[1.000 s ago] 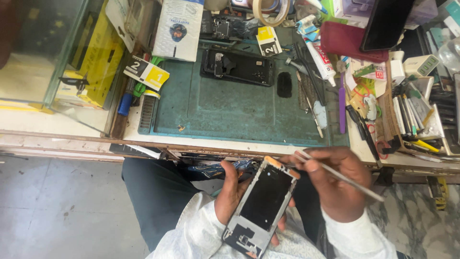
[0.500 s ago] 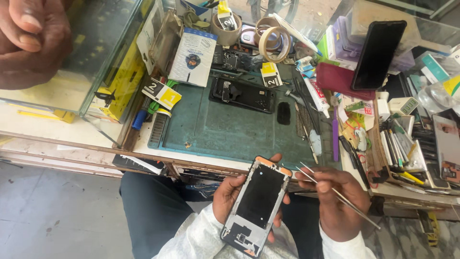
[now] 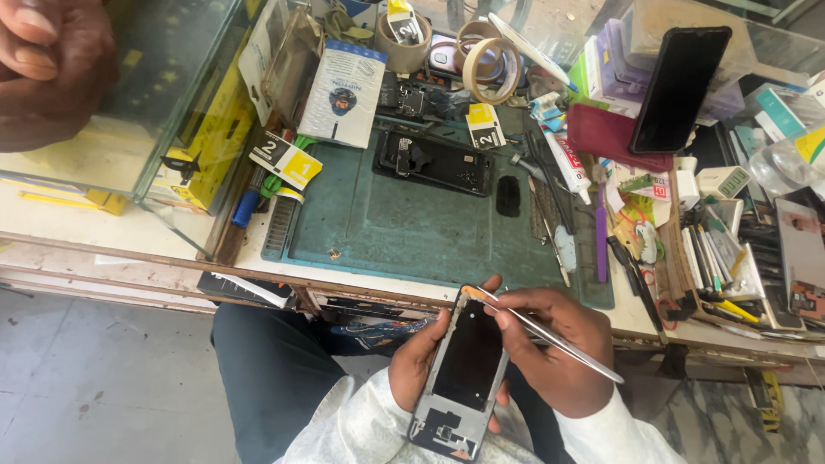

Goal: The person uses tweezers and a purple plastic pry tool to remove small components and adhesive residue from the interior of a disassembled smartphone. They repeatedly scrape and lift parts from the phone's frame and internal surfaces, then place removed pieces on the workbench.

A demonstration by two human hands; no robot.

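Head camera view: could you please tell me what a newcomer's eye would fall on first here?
First, the opened phone frame at bottom centre, gripped by the left hand while the right hand holds metal tweezers at its top edge. Next, the green work mat above, bearing another opened phone. A black phone leans upright at top right amid clutter.

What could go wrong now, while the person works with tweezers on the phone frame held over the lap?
The tweezers in the right hand touch the top edge of the phone frame; a slip may scratch it. The left hand holds the frame over the lap, off the green mat, so loosened parts might fall to the floor.
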